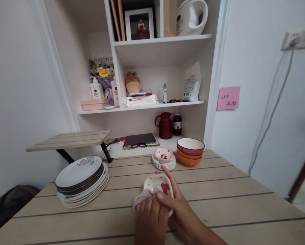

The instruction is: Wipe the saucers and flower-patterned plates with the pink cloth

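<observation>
Tilted toward me above the table is a small white dish [152, 182] with a red figure painted inside. My right hand [179, 206] grips it along its right side, thumb over the rim and fingers behind. My left hand [152, 214] is closed on a pale cloth [140, 198] and presses it against the inside of the dish. Most of the cloth lies hidden under the left fingers. Just beyond the hands, a small pink-patterned dish [164, 154] sits on a stack of small white plates [165, 166].
Stacked plates [78, 172] stand at the left, near a small raised wooden stand [73, 139]. Nested red and orange bowls [190, 158] are at the back right. Behind the planked table [231, 197] are a red jug [165, 126], a dark bottle [177, 125] and white shelves [162, 46].
</observation>
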Available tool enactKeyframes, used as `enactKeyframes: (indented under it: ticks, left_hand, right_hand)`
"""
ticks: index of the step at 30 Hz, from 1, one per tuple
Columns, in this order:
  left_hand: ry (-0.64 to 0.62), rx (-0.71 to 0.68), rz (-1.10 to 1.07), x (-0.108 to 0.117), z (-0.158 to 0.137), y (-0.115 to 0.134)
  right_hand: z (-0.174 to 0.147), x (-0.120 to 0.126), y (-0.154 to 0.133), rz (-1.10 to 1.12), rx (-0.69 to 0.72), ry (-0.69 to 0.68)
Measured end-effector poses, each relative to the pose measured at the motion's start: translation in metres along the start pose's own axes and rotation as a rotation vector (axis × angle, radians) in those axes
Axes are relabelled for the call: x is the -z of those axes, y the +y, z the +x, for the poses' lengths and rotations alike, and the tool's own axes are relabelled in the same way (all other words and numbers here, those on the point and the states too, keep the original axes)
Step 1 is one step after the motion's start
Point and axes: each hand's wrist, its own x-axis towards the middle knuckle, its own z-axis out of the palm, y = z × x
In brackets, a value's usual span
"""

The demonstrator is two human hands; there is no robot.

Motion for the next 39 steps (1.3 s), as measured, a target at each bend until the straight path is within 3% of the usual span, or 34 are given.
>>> enactKeyframes:
  ticks: [2, 5, 12, 15, 19, 24, 26, 30, 36, 39]
  left_hand:
    - [-0.014, -0.022, -0.035, -0.003, -0.001, 0.002]
    - [-0.049, -0.117, -0.129, -0.007, -0.003, 0.0]
    - [-0.222, -0.214, -0.34, 0.004, 0.003, -0.012]
    - [-0.203, -0.223, -0.29, 0.011, 0.008, -0.014]
    - [-0.092, -0.071, -0.103, 0.01, 0.006, -0.017]
    - [-0.024, -0.036, -0.001, 0.002, 0.002, -0.008]
    - [-0.012, -0.049, -0.013, 0.0, 0.004, -0.003]
    - [-0.024, -0.147, -0.148, -0.003, 0.006, 0.0]
    - [-0.123, -0.269, -0.218, 0.006, 0.01, -0.011]
    - [-0.081, -0.196, -0.213, 0.01, 0.01, -0.015]
  right_hand:
    - [0.003, 0.003, 0.004, -0.046, -0.009, 0.051]
    - [0.011, 0.011, -0.001, -0.062, -0.132, 0.096]
    - [0.022, 0.031, -0.039, -0.057, -0.439, -0.103]
    - [0.019, 0.027, -0.039, 0.096, -0.426, -0.068]
    - [0.011, 0.011, -0.017, 0.279, -0.34, -0.12]
    - [0.004, 0.002, 0.004, 0.128, -0.203, 0.051]
    - [0.005, 0.004, 0.004, 0.071, -0.24, 0.137]
    - [0.013, 0.013, -0.007, -0.037, -0.452, 0.208]
    - [0.021, 0.025, -0.032, -0.053, -0.532, -0.014]
    - [0.017, 0.021, -0.032, 0.073, -0.457, -0.12]
